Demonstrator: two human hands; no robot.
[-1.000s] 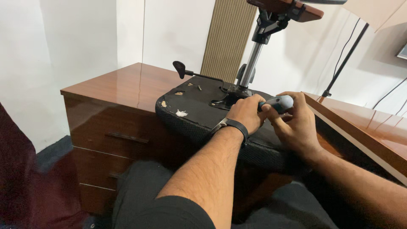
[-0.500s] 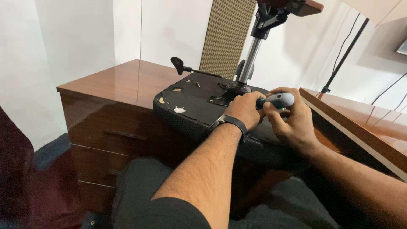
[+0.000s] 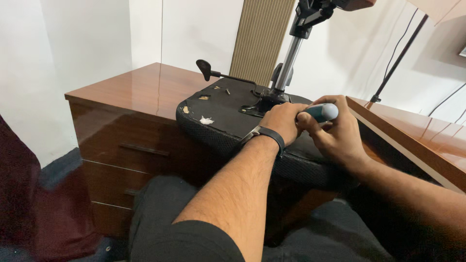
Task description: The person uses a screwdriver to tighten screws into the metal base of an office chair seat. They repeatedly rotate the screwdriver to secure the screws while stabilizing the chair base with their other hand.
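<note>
An upturned office chair seat (image 3: 228,109) lies with its black underside up, resting on a wooden cabinet (image 3: 141,90). Its metal column (image 3: 290,58) rises toward the top of the view. My right hand (image 3: 335,133) grips a screwdriver by its blue-grey handle (image 3: 323,112). The tip is hidden behind my left hand (image 3: 281,121), which is closed around the front of the tool near the seat's metal plate (image 3: 259,104). A black band sits on my left wrist.
A black lever (image 3: 206,70) sticks out from the seat's far left side. Small screws and torn patches lie on the seat's underside (image 3: 206,120). A wooden desk edge (image 3: 412,131) runs along the right. Cables hang on the white wall behind.
Both hands have stayed on the screwdriver at the seat plate, with only a slight shift of the grip. The view has tilted a little.
</note>
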